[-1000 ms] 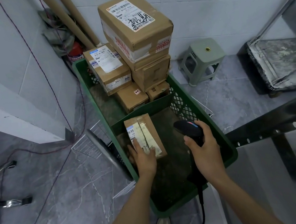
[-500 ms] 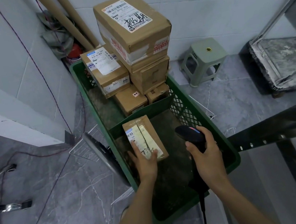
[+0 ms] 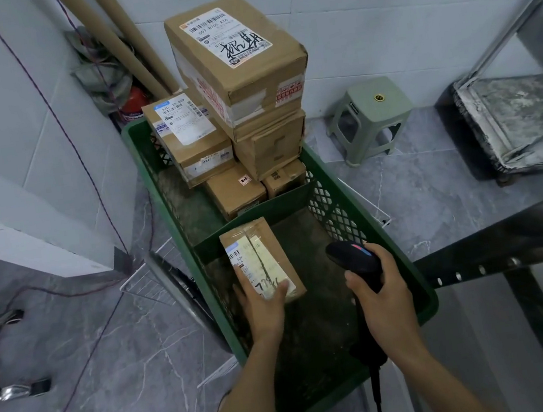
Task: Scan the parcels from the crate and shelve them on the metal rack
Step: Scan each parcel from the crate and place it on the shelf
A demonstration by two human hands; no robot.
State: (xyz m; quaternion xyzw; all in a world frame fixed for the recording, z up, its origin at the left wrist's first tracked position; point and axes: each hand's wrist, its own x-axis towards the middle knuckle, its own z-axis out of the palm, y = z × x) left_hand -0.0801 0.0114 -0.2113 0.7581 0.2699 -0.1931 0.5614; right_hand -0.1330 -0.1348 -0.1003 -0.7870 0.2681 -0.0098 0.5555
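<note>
The long green plastic crate [image 3: 429, 302] stands on the grey marbled floor [image 3: 79, 386], and its far end is near the white tiled wall [image 3: 376, 12]. A low green divider [image 3: 258, 218] cuts it in two compartments. The far compartment is filled with a stack of brown cardboard cartons, and the biggest carton [image 3: 245, 71] on top rises well above the rim. In the near compartment the dirty dark bottom [image 3: 315, 338] shows on the right of and behind the small brown cardboard parcel with a pale label [image 3: 256, 256]. This parcel lies along the left wall, with its far end at the divider; I cannot tell if it rests on the bottom. On the right, a dark metal rack beam with holes [image 3: 497, 255] ends just beside the crate's rim. A white wire grid [image 3: 145, 284] lies against the left side, and a grey-green plastic stool [image 3: 368, 113] stands apart by the wall. The left hand [image 3: 262, 307] grips the near end of the parcel, thumb on the label, fingers along its left edge. The right hand [image 3: 382, 298] is curled fully round the handle of a black handheld scanner [image 3: 353, 259], whose head points toward the parcel, well apart from it.
</note>
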